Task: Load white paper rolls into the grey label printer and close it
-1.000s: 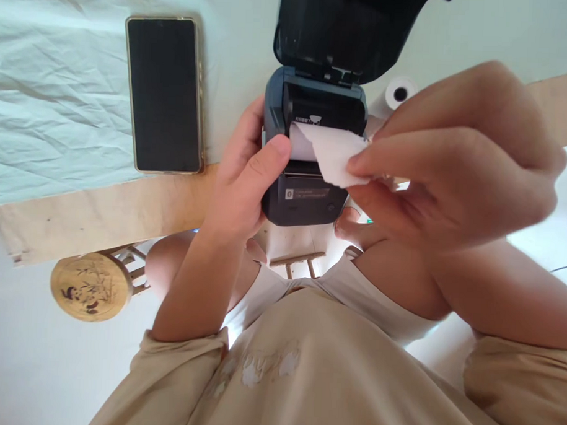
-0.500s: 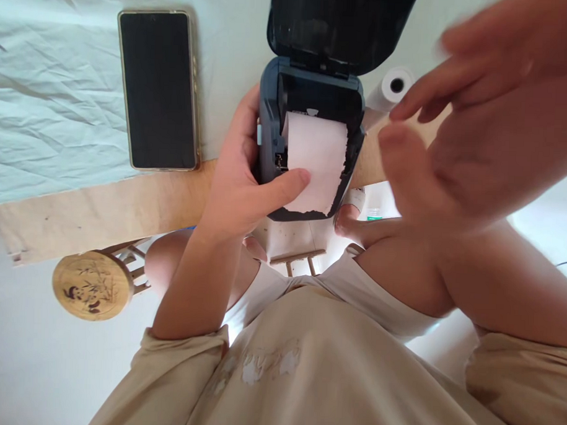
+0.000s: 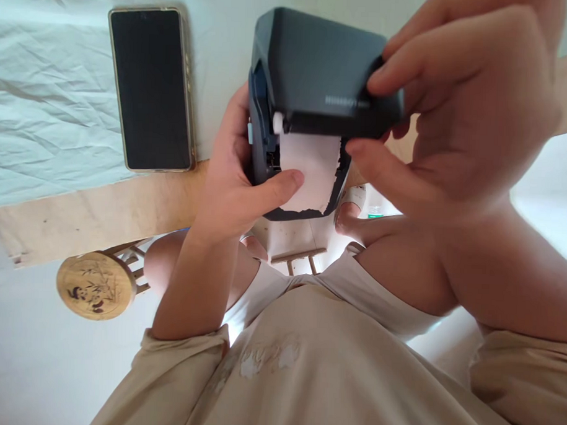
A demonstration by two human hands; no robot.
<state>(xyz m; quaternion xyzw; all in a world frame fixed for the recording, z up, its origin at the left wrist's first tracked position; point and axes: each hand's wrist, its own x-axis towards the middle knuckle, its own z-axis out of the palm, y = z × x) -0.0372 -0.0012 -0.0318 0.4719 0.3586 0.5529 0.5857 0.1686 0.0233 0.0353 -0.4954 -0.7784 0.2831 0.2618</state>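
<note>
A dark label printer (image 3: 259, 156) is in my left hand (image 3: 248, 161), which wraps round its left side. That hand's thumb presses on the white paper (image 3: 310, 170) lying in the printer's bay; the paper's right and lower edges are ragged. My right hand (image 3: 459, 107) grips the right edge of the printer's dark grey lid (image 3: 321, 65) between thumb and fingers. The lid stands partly lowered, covering the upper part of the bay, with a gap over the paper below it. A small white roller end shows at the lid's lower left corner.
A phone (image 3: 151, 87) with a dark screen lies in a clear case on the pale cloth (image 3: 49, 111) to the left. The wooden table edge (image 3: 92, 212) runs below it. A round wooden stool (image 3: 96, 285) stands at the lower left.
My right hand has moved left onto the lid and swung it from wide open down over the printer. The white paper roll on the right is now hidden. My left hand still holds the printer.
</note>
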